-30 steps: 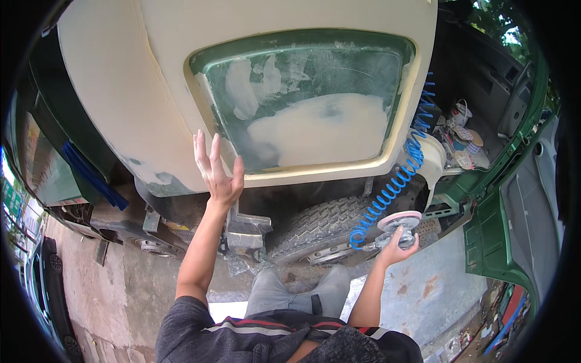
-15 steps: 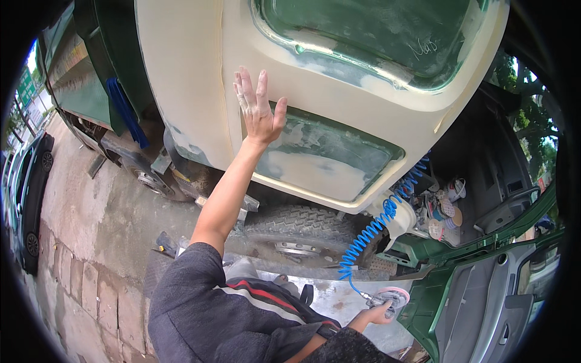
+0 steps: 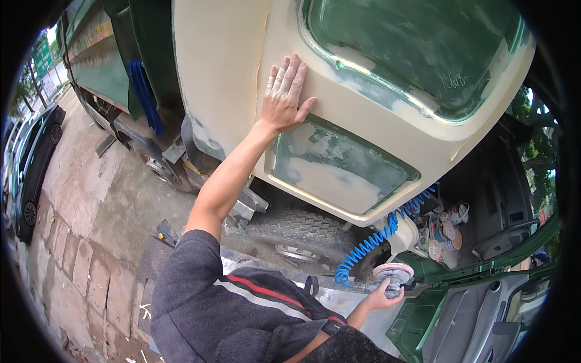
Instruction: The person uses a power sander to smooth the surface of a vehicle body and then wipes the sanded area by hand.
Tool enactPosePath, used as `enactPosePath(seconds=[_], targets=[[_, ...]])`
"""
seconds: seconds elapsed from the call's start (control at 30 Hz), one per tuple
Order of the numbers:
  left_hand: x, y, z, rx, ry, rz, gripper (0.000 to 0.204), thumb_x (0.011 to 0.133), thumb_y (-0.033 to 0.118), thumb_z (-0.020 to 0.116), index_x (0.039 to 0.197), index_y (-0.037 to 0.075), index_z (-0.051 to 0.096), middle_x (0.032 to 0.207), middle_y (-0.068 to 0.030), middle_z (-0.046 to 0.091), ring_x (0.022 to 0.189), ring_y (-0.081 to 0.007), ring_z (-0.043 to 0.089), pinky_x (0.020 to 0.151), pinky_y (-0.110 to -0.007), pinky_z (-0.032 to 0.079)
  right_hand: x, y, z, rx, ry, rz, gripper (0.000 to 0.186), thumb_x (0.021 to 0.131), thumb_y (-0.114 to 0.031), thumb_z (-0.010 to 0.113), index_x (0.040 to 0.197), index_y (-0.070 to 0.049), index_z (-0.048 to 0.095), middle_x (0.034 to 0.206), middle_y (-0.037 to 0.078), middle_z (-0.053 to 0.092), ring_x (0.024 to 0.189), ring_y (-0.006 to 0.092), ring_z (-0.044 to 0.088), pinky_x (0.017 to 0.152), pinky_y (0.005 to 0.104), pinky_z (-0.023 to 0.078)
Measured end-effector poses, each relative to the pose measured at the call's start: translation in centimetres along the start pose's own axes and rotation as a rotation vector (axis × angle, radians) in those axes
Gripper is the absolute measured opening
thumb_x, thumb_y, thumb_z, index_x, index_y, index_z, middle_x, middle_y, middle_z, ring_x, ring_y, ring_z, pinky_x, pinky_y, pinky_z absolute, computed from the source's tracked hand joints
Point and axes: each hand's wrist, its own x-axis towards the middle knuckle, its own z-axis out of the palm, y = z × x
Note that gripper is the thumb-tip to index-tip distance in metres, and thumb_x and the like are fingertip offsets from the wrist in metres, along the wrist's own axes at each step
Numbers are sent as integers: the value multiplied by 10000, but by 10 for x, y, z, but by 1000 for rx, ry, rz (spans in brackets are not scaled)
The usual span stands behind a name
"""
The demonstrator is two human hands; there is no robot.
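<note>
My left hand (image 3: 284, 97) lies with straight fingers against the cream-coated cab panel (image 3: 227, 78) of a truck. Whitish dust covers its fingers, and the thumb points out to the right. Just below it is a recessed panel (image 3: 339, 163) with patchy green and cream paint. Lower right, my right hand (image 3: 381, 297) grips a round air sander (image 3: 396, 275), whose pale pinkish pad faces up, away from the palm. A blue coiled air hose (image 3: 369, 245) runs from the sander up to the cab's open doorway.
A large tyre (image 3: 302, 230) sits beneath the cab. The green open door (image 3: 466, 314) stands at the lower right. Sanding discs and a small bucket (image 3: 460, 213) lie inside the doorway. Blue cloth (image 3: 145, 97) hangs at the left, and a dark parked car (image 3: 36, 163) is farther left.
My left hand's fingers have drawn closer together against the panel. My right hand has lifted the sander and tilted its pad upward. The whole scene has shifted slightly to the right.
</note>
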Motion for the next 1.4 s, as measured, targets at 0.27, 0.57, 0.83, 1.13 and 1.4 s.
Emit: enactPosePath(seconds=[0.27,0.57,0.83,1.13,1.4], targets=[[42,29,4,65,-107,53,748,1001,495,542,1597,72,381,1693,-186,262,1568,-396,227,1265,-568,132,-49,-67,48,65,-341,-350,582,712,-71,870,1229,0,613,1189,180,650,1094,369,636,986,477,501],[144,-37,-24,109,-10,192,830,1010,536,531,1610,9,307,1699,-241,187,1583,-392,169,1283,-525,134,-90,-133,70,167,-770,-724,590,615,-127,885,1145,-83,630,1073,175,642,956,396,656,807,479,563],[309,-50,-29,267,179,379,915,1038,620,423,1580,-100,266,1683,-279,193,1575,-416,168,1283,-498,162,-125,-133,66,201,-840,-616,536,600,-145,880,1082,-78,655,1039,172,648,925,401,671,808,488,558],[478,-26,-39,350,178,173,941,1014,572,467,1580,-132,206,1671,-325,167,1579,-429,113,1297,-446,114,-95,-77,49,54,-933,-518,551,704,-255,855,1198,-100,667,1165,173,659,1015,394,674,854,468,559],[405,-50,-37,353,210,191,904,1043,617,378,1584,-97,256,1675,-285,211,1574,-406,171,1286,-447,166,-38,-17,50,10,-953,-549,540,747,-305,841,1230,-128,680,1208,165,668,1024,397,681,857,469,562]])
